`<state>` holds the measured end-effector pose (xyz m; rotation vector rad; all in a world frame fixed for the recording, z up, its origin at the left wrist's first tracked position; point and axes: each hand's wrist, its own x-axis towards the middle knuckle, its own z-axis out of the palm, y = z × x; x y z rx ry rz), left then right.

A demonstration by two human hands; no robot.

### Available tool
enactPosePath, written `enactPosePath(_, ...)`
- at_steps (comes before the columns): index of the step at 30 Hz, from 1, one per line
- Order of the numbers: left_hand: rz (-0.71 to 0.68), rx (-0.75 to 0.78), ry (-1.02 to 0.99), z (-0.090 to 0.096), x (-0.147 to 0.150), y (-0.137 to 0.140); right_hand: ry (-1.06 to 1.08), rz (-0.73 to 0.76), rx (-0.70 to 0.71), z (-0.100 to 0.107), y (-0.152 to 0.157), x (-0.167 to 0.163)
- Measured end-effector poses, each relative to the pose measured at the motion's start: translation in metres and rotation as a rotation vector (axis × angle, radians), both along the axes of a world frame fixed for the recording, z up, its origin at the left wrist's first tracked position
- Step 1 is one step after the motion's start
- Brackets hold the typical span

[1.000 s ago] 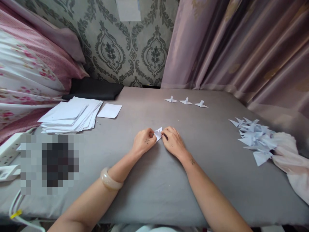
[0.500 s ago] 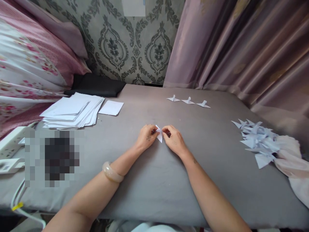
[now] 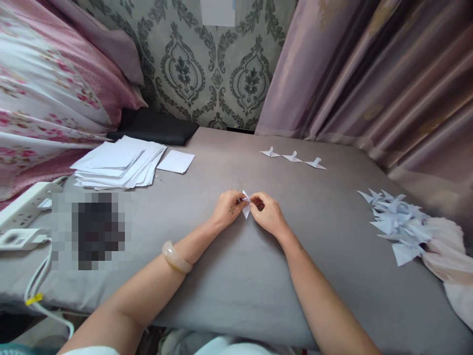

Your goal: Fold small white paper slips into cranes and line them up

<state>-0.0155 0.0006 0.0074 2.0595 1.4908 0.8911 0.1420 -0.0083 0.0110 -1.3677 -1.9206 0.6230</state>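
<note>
Between my two hands, over the middle of the grey-covered table (image 3: 236,276), is a small white origami crane (image 3: 246,212), with one pointed end hanging down toward me. My left hand (image 3: 229,206) pinches its left side, and a pale bangle circles that wrist. From the right, the thumb and fingers of my right hand (image 3: 266,211) are closed on the crane's other side. Part of the folded paper is hidden behind my fingertips.
Three paper cranes (image 3: 293,157) stand in a row at the back. A heap of cranes (image 3: 397,217) lies at the right beside a pale cloth (image 3: 449,246). Paper sheets (image 3: 118,162) are stacked at the left, near a power strip (image 3: 27,202) and a blurred dark object (image 3: 98,231).
My right hand's fingertips have come in to meet the crane, closing the small gap beside it. The whole view has shifted slightly.
</note>
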Motion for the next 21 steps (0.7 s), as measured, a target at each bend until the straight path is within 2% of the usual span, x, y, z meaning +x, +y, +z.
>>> enactPosePath(9, -0.039, 0.025, 0.03, -0.003, -0.001, 0.002, -0.032, -0.132, -0.125, 0.01, 0.006, -0.008)
enactPosePath(15, -0.05, 0.039, 0.048, -0.004, -0.002, 0.003, 0.025, -0.15, -0.206, 0.01, 0.011, -0.007)
enactPosePath(17, -0.055, 0.035, 0.042, -0.003, -0.002, 0.003, 0.103, -0.149, -0.276, 0.011, 0.012, -0.006)
enactPosePath(21, -0.062, 0.024, 0.016, -0.003, -0.002, 0.003, 0.301, -0.156, -0.518, 0.016, 0.011, -0.005)
